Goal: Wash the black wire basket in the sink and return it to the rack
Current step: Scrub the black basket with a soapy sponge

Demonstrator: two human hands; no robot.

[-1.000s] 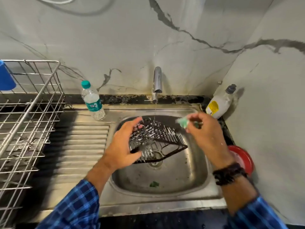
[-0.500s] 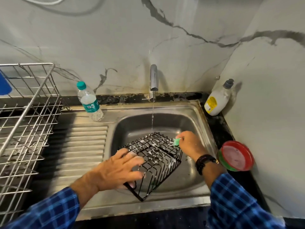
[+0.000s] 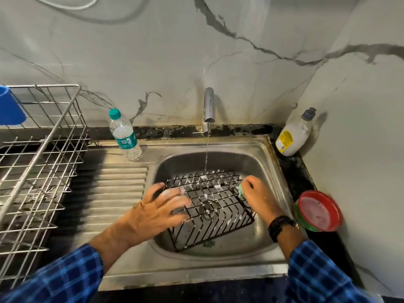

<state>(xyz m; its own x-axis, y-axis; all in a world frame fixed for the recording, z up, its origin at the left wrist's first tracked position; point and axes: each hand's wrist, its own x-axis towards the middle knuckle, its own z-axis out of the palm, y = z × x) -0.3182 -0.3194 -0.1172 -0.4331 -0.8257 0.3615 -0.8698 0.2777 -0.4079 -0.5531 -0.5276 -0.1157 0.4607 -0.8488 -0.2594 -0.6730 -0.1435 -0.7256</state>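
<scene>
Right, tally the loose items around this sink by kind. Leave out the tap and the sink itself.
Bottles: 2 (water bottle, dish soap bottle)
Wire racks: 2 (black wire basket, steel dish rack)
Scrubbers: 1 (green scrub pad)
Lidded containers: 1 (red-lidded container)
Cups: 1 (blue cup)
Total: 7

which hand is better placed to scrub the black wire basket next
Right. The right hand pinches a green sponge at the right edge of the black wire basket; the spread left hand presses its left side, likely steadying it.
</scene>
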